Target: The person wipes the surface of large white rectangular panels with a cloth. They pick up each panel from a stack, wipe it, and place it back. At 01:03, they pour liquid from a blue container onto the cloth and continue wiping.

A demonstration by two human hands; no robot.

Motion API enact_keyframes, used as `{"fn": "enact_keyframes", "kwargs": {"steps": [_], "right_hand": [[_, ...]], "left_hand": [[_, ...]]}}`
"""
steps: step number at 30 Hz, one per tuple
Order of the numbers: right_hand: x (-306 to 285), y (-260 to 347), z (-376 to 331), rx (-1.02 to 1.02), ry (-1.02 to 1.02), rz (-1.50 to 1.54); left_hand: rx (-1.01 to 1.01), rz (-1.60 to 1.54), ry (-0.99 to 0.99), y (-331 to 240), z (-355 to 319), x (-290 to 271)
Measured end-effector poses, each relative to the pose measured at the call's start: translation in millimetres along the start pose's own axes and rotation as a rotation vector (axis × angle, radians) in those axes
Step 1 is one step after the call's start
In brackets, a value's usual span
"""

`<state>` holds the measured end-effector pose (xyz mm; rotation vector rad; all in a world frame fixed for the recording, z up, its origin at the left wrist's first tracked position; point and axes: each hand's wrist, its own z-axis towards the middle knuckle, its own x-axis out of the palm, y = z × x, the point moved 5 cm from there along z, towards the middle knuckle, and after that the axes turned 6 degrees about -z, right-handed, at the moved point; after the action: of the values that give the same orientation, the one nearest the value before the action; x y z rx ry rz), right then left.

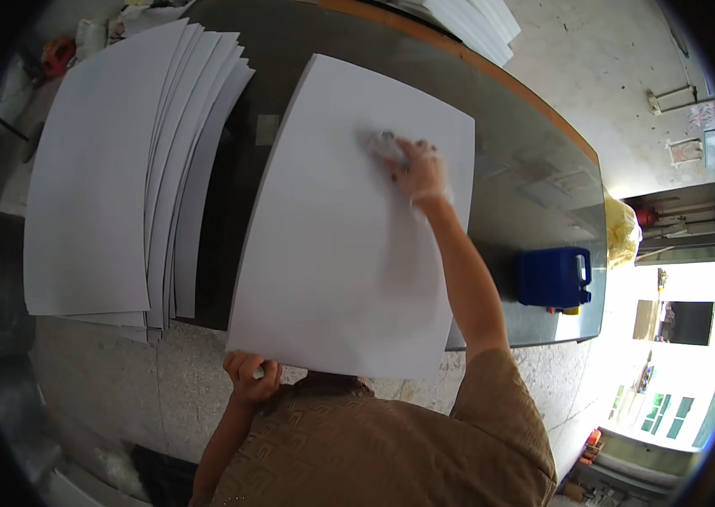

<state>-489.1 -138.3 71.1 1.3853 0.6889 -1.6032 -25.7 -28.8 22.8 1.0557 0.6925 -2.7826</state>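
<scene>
A thick stack of large white sheets (349,245) lies slightly askew on the dark table, reaching over its near edge toward my body. My right hand (425,173) presses a pale, crumpled, cloth-like wad (384,148) onto the upper part of the top sheet. Motion blurs the wad, and a pale band circles that wrist. At the near left corner of the stack, my left hand (253,378) is closed with its fingers curled. Something small and pale shows between its thumb and fingers, too small to name.
To the left, another pile of white sheets (95,177) is fanned out, overhanging the table. A blue jerrycan (553,277) stands on the glossy dark table (509,228) at right. More white sheets (477,29) lie beyond the far edge. A yellowish bag (622,230) sits past the right end.
</scene>
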Motion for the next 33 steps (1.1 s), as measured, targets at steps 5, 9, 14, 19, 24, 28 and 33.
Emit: {"fn": "enact_keyframes", "kwargs": {"steps": [5, 9, 14, 19, 24, 28, 33], "right_hand": [[-62, 44, -292, -0.316, 0.168, 0.141], [-91, 57, -322, -0.318, 0.063, 0.226], [-62, 33, -241, -0.372, 0.076, 0.198], [-2, -58, 9, -0.142, -0.051, -0.034], [19, -96, 142, 0.12, -0.086, -0.061], [-6, -85, 90, 0.062, -0.085, -0.039], [-49, -29, -180, -0.317, -0.009, 0.085]], "left_hand": [[0.058, 0.013, -0.006, 12, -16, 13], [0.11, -0.051, -0.019, 24, -20, 20], [0.082, -0.078, -0.003, 21, -18, 16], [0.034, -0.051, 0.009, 14, -18, 9], [0.036, 0.007, -0.018, 13, -33, 11], [0.06, -0.028, -0.034, 23, -42, 20], [0.114, 0.0, -0.019, 20, -16, 15]]}}
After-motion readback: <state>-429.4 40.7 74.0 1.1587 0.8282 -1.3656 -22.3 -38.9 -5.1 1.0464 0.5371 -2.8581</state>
